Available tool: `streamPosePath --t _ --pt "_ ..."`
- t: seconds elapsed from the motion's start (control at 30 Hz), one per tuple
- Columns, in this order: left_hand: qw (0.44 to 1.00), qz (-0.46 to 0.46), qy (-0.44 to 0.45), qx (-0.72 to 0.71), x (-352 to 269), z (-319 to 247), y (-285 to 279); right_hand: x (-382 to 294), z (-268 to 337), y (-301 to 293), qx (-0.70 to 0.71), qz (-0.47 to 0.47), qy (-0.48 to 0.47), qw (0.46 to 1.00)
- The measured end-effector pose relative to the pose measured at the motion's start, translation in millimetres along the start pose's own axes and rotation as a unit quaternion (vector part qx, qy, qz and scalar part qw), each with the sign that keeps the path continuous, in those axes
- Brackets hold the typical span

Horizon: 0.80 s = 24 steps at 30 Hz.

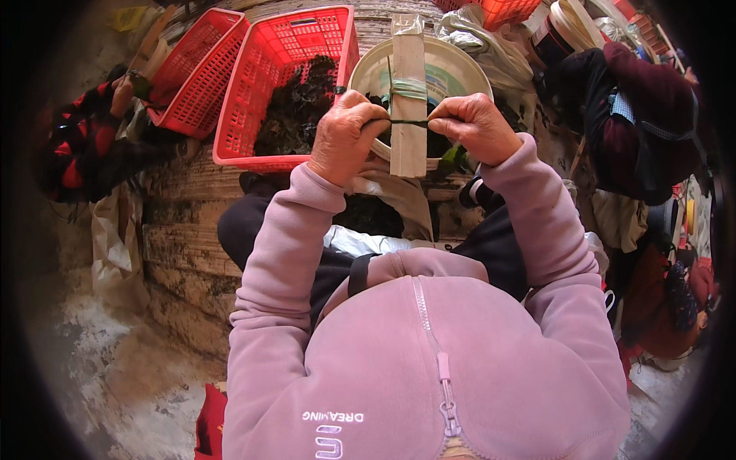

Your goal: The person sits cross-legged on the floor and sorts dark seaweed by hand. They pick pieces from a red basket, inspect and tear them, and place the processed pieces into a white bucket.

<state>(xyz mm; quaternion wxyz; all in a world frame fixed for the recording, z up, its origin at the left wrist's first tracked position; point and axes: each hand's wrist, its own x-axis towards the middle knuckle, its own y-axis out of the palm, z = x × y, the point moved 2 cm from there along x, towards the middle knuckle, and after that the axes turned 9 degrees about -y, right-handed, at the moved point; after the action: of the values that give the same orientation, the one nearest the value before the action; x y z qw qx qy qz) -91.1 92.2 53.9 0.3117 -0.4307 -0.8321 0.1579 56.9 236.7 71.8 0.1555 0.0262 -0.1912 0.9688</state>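
Note:
My left hand (352,135) and my right hand (472,126) each pinch one end of a thin dark green strand (409,121), held taut across a wooden board (407,155). The board lies over a round pale tub (362,63), and a pale green band (409,89) is wrapped around it above the strand. A thin stalk stands up beside the band. Dark leafy material shows in the tub under the board, partly hidden by my hands. Left of the tub, a red plastic crate (230,123) holds dark, wet-looking leafy clumps (293,109), perhaps seaweed.
Another red crate (198,75) leans at the left, beside a person in red and black (86,138). At the right sits a person in a dark red top (655,103). Pale cloth sacking (494,52) and a white bucket (566,29) lie beyond the tub.

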Motion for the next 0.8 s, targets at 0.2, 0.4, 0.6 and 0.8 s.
streamPosePath --t 0.2,0.4,0.6,0.8 --pt "0.997 -0.06 -0.03 0.021 43 69 14 52 -56 -7 0.005 -0.081 0.033 0.996" --pt "0.98 -0.023 -0.156 0.122 64 148 81 85 -121 2 -0.102 -0.191 0.077 0.973" --pt "0.981 -0.04 -0.108 0.153 56 154 101 68 -132 -11 0.261 -0.175 0.192 0.93" --pt "0.98 -0.061 -0.099 -0.161 27 61 71 17 -66 -18 0.445 -0.196 0.123 0.865"
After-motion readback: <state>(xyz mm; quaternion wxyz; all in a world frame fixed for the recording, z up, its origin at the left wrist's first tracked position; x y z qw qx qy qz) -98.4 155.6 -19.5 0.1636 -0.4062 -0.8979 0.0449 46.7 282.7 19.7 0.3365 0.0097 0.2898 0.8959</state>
